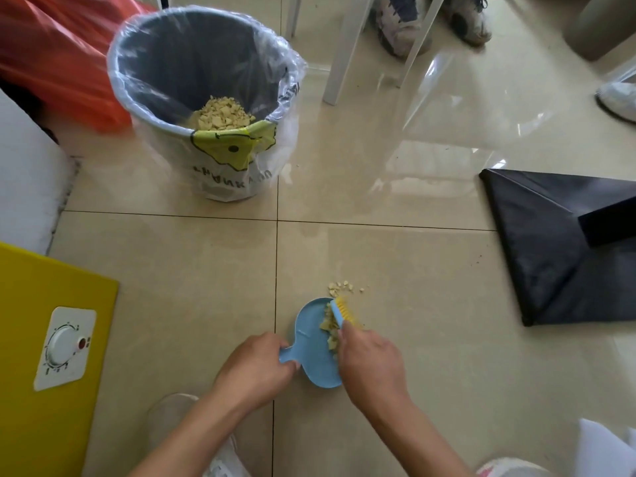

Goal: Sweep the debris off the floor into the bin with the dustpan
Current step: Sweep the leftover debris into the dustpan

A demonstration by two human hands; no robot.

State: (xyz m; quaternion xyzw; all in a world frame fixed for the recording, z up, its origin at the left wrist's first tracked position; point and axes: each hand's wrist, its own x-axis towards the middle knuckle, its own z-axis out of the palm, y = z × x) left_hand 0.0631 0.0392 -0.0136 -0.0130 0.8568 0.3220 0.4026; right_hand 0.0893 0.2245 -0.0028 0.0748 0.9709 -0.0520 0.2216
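A light blue dustpan (311, 342) lies flat on the beige tiled floor, with pale yellow crumbs piled along its right edge. My left hand (256, 368) grips its short handle. My right hand (370, 361) holds a small brush (344, 309) with a blue back and yellow bristles, set against the crumbs at the pan's right edge. A small patch of loose debris (342, 288) lies on the floor just beyond the brush. The grey bin (206, 98), lined with a clear plastic bag, stands at the upper left and holds a heap of the same crumbs.
A yellow board (41, 339) with a white dial lies at the left. A black sheet (557, 246) lies at the right. White furniture legs (347, 49) and a person's shoes (402, 25) are at the top. An orange bag (58, 60) sits behind the bin.
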